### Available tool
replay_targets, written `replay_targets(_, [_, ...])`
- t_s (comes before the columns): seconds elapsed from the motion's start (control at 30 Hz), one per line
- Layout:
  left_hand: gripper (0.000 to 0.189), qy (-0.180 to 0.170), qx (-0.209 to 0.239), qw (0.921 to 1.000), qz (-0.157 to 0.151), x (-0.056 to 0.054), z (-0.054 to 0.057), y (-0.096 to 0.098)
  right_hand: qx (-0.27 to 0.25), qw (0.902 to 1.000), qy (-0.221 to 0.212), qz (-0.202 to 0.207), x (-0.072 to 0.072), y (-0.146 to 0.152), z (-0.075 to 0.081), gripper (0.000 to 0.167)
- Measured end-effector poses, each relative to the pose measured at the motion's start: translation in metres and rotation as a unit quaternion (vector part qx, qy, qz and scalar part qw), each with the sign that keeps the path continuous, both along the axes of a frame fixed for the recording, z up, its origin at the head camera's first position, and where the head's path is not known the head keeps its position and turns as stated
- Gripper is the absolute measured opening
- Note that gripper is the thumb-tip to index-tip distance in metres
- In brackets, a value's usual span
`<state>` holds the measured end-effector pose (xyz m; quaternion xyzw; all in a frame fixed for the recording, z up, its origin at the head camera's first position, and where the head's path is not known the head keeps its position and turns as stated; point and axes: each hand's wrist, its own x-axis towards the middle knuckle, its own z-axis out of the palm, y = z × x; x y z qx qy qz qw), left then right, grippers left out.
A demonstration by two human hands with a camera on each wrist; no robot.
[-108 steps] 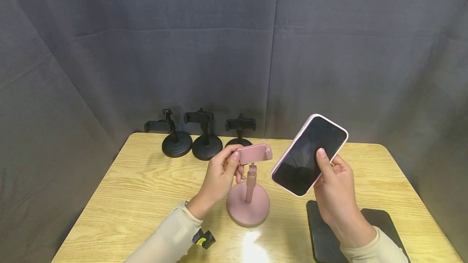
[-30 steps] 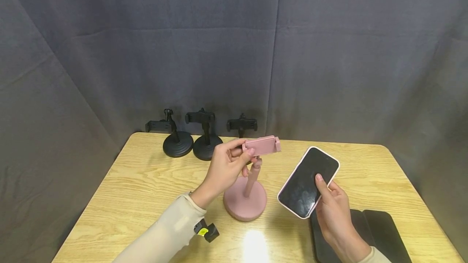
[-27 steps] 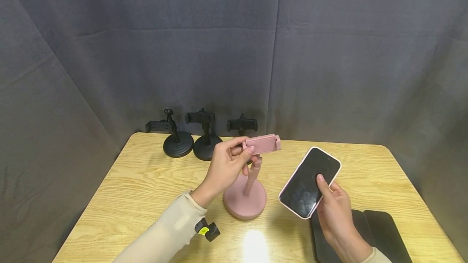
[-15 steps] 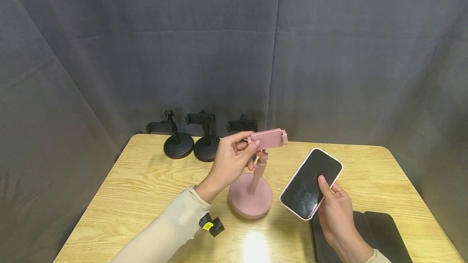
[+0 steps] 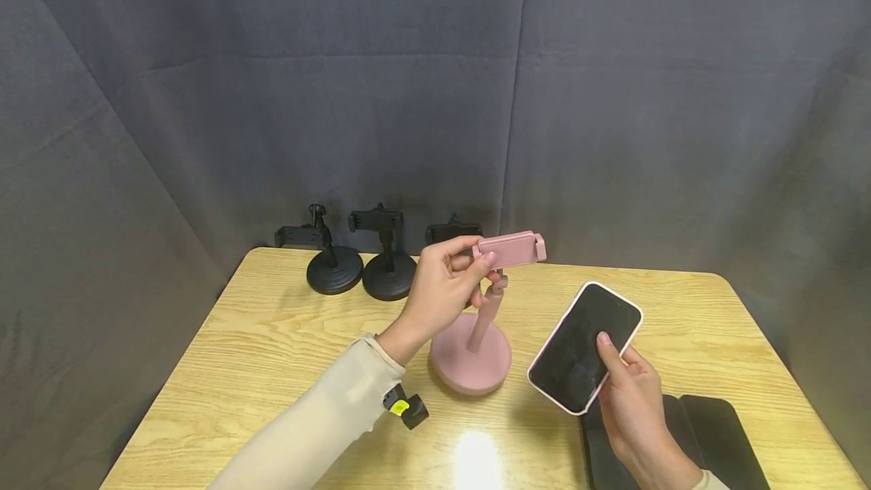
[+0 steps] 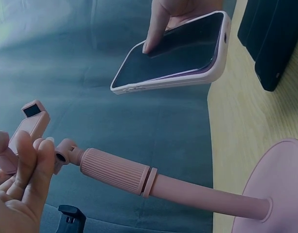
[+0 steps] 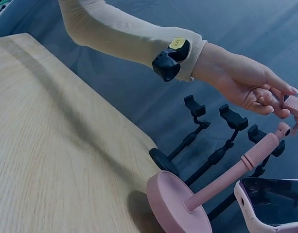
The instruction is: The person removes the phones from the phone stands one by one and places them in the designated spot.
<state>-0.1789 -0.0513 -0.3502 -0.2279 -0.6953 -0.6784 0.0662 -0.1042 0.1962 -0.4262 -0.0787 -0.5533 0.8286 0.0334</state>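
A pink phone stand point(image 5: 481, 327) with a round base and a ribbed collar on its pole is near the middle of the table. My left hand point(image 5: 442, 286) pinches the left end of its clamp point(image 5: 513, 249), thumb in front and fingers behind. The clamp tilts, its right end higher. My right hand point(image 5: 633, 399) grips a phone point(image 5: 585, 346) in a pale pink case, thumb on the dark screen. The phone is held at a slant, to the right of the stand and apart from it. In the left wrist view, the pole point(image 6: 202, 194) runs from base to clamp joint.
Three black phone stands line the table's back edge: a left one point(image 5: 333, 271), a middle one point(image 5: 388, 274) and a right one point(image 5: 452, 229), partly hidden by my left hand. A black folded case or tablet point(image 5: 721, 437) lies under my right forearm. Grey curtain point(image 5: 381, 97) surrounds the wooden table point(image 5: 224, 369).
My left hand has moved the pink clamp up and to the right, and the base has shifted away from me. The phone in my right hand has come lower since the first frame.
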Motion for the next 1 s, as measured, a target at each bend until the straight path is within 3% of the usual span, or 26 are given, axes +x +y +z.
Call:
replay_targets(0.43, [0.026,0.008,-0.001,0.9999,-0.011,-0.009,0.012,0.010,0.042,0.9989,-0.020,0.011,0.005,0.009,-0.011,0.016])
replay_targets(0.73, [0.032,-0.013,-0.010,0.9998,-0.009,-0.017,0.013,0.018,0.059,0.9977,-0.027,0.017,0.004,0.014,-0.016,0.016])
replay_targets(1.0, [0.029,-0.004,0.018,0.9998,-0.004,-0.026,0.013,0.024,0.066,0.9968,-0.042,0.015,0.003,0.014,-0.017,0.015])
